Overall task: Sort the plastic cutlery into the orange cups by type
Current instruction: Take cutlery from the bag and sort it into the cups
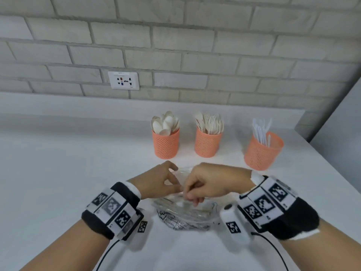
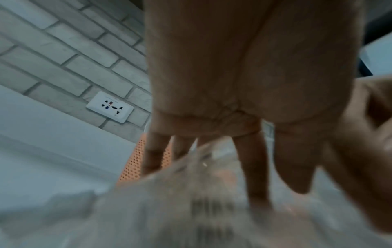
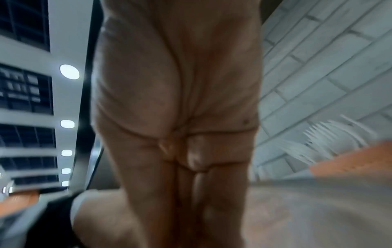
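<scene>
Head view: white tabletop point(image 1: 68, 173) against a grey brick wall point(image 1: 175, 36), wall socket point(image 1: 123, 80) low on the bricks. Three orange mesh cups in a row at the back: left cup point(image 1: 166, 144) packed w/ spoons point(image 1: 165, 123), middle cup point(image 1: 207, 143) w/ forks point(image 1: 211, 122), right cup point(image 1: 262, 151) w/ knives point(image 1: 260, 130), set a bit apart from the other two and nearer the tabletop's right edge. Nearer the person, a clear plastic bag point(image 1: 185, 214) w/ black print lies on the tabletop; pale cutlery shows through it, type unclear. Left hand point(image 1: 156, 182) at the bag's upper left edge, fingers curled and pinching the plastic. Right hand point(image 1: 211, 184) just beside it, fingers bent down and bunched together at the bag mouth; whether they grip a piece or only plastic, can't tell. Both wrists wear marker bands.

Left wrist view: blurred. Palm fills the top, left-hand fingers point(image 2: 256, 167) point down onto crinkled clear plastic. Part of an orange cup point(image 2: 133, 161) behind them, socket and bricks to the left.

Right wrist view: heavy blur. Right-hand fingers point(image 3: 212, 193) held close together, pointing down; what they hold is hidden. Fork tines point(image 3: 331, 135) above an orange rim point(image 3: 350, 159) at right; ceiling lights point(image 3: 69, 71) at left.
</scene>
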`<state>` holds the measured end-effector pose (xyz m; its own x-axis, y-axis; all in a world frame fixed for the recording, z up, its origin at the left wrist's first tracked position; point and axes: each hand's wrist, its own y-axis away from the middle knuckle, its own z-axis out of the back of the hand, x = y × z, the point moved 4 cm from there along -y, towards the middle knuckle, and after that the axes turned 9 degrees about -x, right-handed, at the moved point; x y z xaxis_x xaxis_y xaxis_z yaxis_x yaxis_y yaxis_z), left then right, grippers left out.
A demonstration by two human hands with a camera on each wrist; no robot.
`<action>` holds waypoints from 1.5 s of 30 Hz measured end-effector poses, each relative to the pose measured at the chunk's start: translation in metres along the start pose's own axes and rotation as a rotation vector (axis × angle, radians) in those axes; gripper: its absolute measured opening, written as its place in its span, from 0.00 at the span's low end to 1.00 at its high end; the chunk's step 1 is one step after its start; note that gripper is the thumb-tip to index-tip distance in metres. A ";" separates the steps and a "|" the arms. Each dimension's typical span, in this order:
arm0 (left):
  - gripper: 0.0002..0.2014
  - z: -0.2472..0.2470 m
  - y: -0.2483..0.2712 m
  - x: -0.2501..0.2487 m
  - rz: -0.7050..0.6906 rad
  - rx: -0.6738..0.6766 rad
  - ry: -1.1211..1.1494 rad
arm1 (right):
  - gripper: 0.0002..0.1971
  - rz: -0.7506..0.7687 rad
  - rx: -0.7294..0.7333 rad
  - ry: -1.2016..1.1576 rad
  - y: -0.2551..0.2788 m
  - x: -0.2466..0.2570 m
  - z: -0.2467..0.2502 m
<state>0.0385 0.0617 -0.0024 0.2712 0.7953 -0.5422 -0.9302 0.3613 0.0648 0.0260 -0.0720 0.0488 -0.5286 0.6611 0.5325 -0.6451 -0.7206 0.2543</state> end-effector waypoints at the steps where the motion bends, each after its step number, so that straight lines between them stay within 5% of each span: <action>1: 0.16 -0.006 -0.001 0.000 0.042 -0.031 -0.090 | 0.10 -0.031 -0.021 0.157 -0.003 -0.011 -0.008; 4: 0.30 -0.022 -0.003 0.002 0.137 -0.073 -0.219 | 0.21 -0.159 -0.068 0.398 -0.010 -0.041 -0.028; 7: 0.48 -0.030 0.002 0.005 0.186 0.061 -0.261 | 0.41 -0.222 0.024 0.432 -0.013 -0.056 -0.045; 12: 0.57 -0.029 0.011 0.009 0.206 0.113 -0.240 | 0.39 -0.145 -0.082 0.589 -0.019 -0.052 -0.057; 19: 0.45 -0.015 0.025 0.012 0.150 -0.032 -0.019 | 0.30 -0.232 -0.141 0.390 -0.023 -0.061 -0.055; 27: 0.39 -0.006 0.035 0.016 0.161 -0.197 0.243 | 0.37 -0.184 -0.203 0.237 -0.029 -0.060 -0.065; 31: 0.36 -0.004 0.037 0.022 0.166 -0.230 0.201 | 0.25 -0.161 -0.231 0.167 -0.029 -0.063 -0.065; 37: 0.35 0.000 0.035 0.027 0.215 -0.237 0.066 | 0.23 -0.047 -0.291 0.029 -0.029 -0.059 -0.051; 45: 0.25 0.006 0.033 0.038 0.460 -0.272 0.818 | 0.30 0.133 -0.384 -0.085 -0.020 -0.049 -0.051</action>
<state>0.0196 0.1069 -0.0158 -0.2924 0.2102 -0.9329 -0.9554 -0.1060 0.2756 0.0372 -0.0795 -0.0233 -0.5840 0.5368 0.6089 -0.7420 -0.6572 -0.1323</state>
